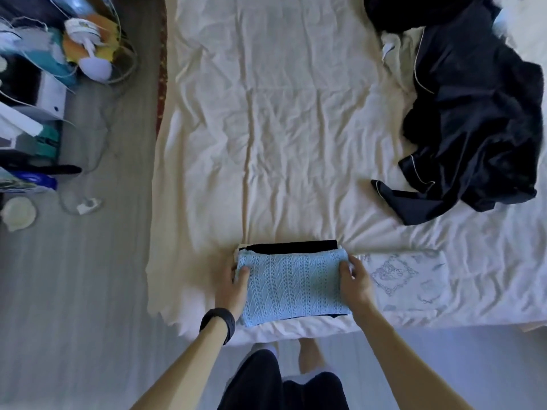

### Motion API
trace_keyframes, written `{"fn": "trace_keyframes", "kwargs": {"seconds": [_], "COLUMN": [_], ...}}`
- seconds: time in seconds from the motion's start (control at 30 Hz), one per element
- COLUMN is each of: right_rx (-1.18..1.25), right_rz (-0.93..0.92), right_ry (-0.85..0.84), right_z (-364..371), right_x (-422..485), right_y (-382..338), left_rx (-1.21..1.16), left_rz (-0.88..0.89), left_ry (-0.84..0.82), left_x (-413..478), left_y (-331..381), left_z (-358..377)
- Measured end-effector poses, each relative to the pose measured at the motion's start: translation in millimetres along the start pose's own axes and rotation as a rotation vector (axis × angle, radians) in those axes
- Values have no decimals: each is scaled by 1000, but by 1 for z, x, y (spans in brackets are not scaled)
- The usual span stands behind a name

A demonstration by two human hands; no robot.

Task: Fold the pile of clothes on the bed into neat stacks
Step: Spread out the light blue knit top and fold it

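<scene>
Bare sheet (281, 128) open across middle and far-left part of bed: free passage there. Near edge occupied: folded stack (291, 287), with left hand (233, 284) and right hand (353, 281) gripping its two sides. White patterned fold (405, 279) just right of stack, leaving little gap that side. Dark clothes pile (479, 113) fills far-right area, well apart from stack. Floor left of bed: clutter (44, 84), cable with plug (87, 205).
</scene>
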State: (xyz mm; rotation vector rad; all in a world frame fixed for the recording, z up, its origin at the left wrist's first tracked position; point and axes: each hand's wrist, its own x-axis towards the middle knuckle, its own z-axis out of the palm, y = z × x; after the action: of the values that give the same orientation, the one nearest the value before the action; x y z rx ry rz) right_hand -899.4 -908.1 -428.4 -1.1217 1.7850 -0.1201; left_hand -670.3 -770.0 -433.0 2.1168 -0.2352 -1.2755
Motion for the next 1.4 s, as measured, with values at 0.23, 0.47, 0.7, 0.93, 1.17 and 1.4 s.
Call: {"fn": "trace_keyframes", "kwargs": {"seconds": [0.23,0.47,0.7,0.93,1.17,1.4], "right_rx": [-269,-801,-878,-805,-761,-840], "right_rz": [-372,-839,-865,-868,-896,-723], "right_ry": [280,80,30,-6,26,-42], "right_z": [6,37,51,61,68,61], "right_x": [-34,-3,47,67,69,41], "right_y": [5,28,50,60,82,49], "left_rx": [651,1148,1202,1189,1209,1329], "left_rz": [475,753,680,652,650,578], "left_ry": [349,50,63,50,-37,-116], "left_x": [-32,-14,31,47,54,39], "left_y": [16,-13,-42,-53,-64,-29], "left_z": [18,63,69,75,74,62]}}
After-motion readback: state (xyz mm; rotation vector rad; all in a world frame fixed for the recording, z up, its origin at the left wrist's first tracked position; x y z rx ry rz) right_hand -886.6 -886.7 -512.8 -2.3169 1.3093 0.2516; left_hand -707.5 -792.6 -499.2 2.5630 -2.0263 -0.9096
